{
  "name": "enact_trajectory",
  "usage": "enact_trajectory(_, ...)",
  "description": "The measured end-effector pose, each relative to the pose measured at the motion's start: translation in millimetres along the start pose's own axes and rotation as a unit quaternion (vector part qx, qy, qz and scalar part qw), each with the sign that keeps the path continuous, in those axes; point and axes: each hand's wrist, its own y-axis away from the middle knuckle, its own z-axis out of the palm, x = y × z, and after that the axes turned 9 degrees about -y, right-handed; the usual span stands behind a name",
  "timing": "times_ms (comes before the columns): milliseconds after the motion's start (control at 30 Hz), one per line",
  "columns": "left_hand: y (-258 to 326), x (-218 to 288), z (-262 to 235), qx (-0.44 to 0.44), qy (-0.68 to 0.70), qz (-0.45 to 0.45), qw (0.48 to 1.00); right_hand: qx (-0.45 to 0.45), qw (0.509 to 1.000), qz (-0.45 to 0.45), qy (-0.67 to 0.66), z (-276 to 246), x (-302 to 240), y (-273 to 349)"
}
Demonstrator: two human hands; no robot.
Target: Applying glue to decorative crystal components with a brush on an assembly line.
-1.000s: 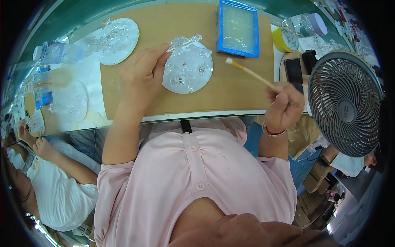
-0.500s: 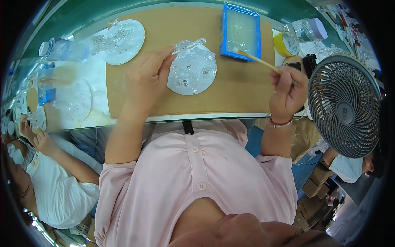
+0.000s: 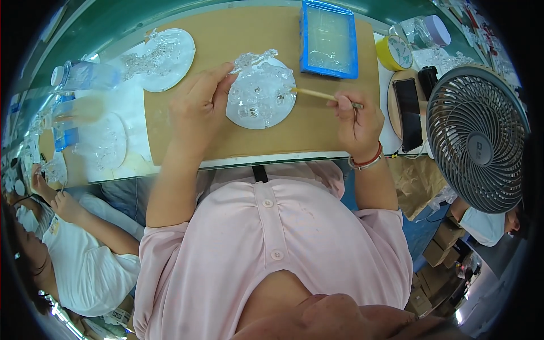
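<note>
A white round plate (image 3: 266,120) lies before me on the brown board, covered with clear, shiny plastic pieces (image 3: 258,93). At its upper left, the thumb and forefinger of my left hand (image 3: 198,110) pinch the end of a clear branching piece (image 3: 256,58) that juts over the rim; the fingertips partly hide the grip. From the right, my right hand (image 3: 360,122) grips a thin wooden brush (image 3: 317,94), its fingers closed round the handle. The brush tip reaches the plate's right edge, at the clear pieces. Behind stands a blue-rimmed tray (image 3: 304,54) with a pale, translucent filling.
Another white plate (image 3: 180,71) with clear pieces sits at the far left. A bottle (image 3: 85,75) stands beside it. To the right are yellow tape (image 3: 388,55), a phone (image 3: 407,113), a lidded jar (image 3: 422,31) and a grey fan (image 3: 479,141). A co-worker (image 3: 85,260) sits at left.
My right hand has moved left and slightly down, bringing the brush from the blue tray to the plate's right edge. The phone is now uncovered. My left hand keeps its grip.
</note>
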Motion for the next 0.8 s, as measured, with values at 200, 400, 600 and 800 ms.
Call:
enact_trajectory(200,-1.0,0.4,0.4,0.000,0.003,0.005,1.000,-0.001,1.000,-0.029,0.007,2.7,4.6,-5.8)
enact_trajectory(400,-0.9,0.4,-0.4,-0.005,-0.002,0.000,1.000,-0.017,0.999,-0.032,0.010,-3.3,3.8,3.7)
enact_trajectory(600,-1.1,-0.2,1.2,0.000,-0.002,0.010,1.000,-0.040,0.998,-0.044,-0.026,-5.0,-17.8,22.1)
enact_trajectory(800,0.5,-0.9,1.1,0.005,0.003,0.008,1.000,-0.061,0.994,-0.085,-0.012,-0.1,-24.0,21.3)
